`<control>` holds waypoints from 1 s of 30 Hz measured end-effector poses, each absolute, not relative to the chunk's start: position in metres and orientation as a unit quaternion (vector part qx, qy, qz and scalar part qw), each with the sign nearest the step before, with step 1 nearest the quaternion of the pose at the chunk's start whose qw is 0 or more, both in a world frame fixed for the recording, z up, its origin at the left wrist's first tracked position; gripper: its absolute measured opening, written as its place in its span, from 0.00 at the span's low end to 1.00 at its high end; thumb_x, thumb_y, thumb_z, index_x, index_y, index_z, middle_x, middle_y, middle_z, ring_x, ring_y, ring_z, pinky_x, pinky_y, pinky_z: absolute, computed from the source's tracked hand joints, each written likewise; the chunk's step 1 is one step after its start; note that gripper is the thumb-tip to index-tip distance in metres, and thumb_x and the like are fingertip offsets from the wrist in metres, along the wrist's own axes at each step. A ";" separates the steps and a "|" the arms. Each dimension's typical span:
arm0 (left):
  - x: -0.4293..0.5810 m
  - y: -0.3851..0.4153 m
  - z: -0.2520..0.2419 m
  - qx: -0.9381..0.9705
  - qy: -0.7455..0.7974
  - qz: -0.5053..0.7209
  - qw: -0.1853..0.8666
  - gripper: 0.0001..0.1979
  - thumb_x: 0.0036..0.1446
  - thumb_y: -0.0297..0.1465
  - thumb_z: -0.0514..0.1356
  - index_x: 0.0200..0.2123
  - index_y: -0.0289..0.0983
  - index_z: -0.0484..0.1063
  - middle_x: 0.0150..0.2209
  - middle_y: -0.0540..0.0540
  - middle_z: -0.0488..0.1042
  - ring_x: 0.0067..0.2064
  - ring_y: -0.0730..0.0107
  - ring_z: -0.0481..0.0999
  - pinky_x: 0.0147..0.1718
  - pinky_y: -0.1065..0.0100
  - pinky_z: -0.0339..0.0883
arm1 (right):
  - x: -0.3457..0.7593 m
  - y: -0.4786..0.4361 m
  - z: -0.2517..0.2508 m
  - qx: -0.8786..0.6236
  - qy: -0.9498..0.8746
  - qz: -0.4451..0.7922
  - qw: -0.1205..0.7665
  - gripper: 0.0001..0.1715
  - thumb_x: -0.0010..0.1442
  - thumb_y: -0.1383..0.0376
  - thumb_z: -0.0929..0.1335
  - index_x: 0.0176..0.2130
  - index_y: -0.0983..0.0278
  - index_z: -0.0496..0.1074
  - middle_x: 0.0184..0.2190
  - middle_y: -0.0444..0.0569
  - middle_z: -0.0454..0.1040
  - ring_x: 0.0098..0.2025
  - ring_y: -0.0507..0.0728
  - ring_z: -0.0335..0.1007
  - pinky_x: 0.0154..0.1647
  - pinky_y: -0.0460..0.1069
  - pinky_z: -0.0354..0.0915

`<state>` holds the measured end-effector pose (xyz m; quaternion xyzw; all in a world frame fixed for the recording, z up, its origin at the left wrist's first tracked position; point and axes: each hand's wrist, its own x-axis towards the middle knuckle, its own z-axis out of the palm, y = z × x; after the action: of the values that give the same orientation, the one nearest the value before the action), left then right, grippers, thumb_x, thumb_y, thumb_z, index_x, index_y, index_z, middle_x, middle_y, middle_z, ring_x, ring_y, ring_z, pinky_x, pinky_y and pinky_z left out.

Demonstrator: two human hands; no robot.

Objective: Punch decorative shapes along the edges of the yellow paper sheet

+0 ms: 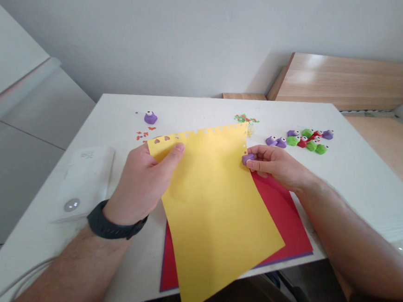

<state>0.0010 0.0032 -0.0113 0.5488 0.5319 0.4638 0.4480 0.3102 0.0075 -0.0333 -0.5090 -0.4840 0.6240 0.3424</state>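
With the left hand (pixel 139 181) closed, grips the upper left of a rectangular yellow paper sheet (pixel 215 196), over flat red paper (pixel 283 219), and at the sheet's right edge pinches a small purple plastic punch (pixel 247 159) in the curled right hand (pixel 280 164), near rounded purple, green and red plastic punches (pixel 302 142).

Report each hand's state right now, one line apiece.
Left hand: closed, holding the yellow rectangular paper sheet near its upper left corner, thumb on top.
Right hand: closed, holding a small purple rounded punch at the sheet's right edge.
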 end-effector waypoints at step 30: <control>0.003 0.001 -0.006 0.557 0.535 0.457 0.441 0.20 0.61 0.43 0.69 0.55 0.44 0.83 0.56 0.44 0.83 0.53 0.48 0.84 0.53 0.52 0.80 | 0.309 0.007 -0.031 -0.513 -0.487 0.616 0.346 0.23 0.56 0.54 0.80 0.45 0.65 0.79 0.34 0.46 0.76 0.27 0.49 0.60 0.26 0.48 0.53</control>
<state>0.0028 0.0014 -0.0064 0.5567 0.5354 0.4567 0.4415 0.3093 0.0069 -0.0311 -0.5129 -0.4871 0.6164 0.3461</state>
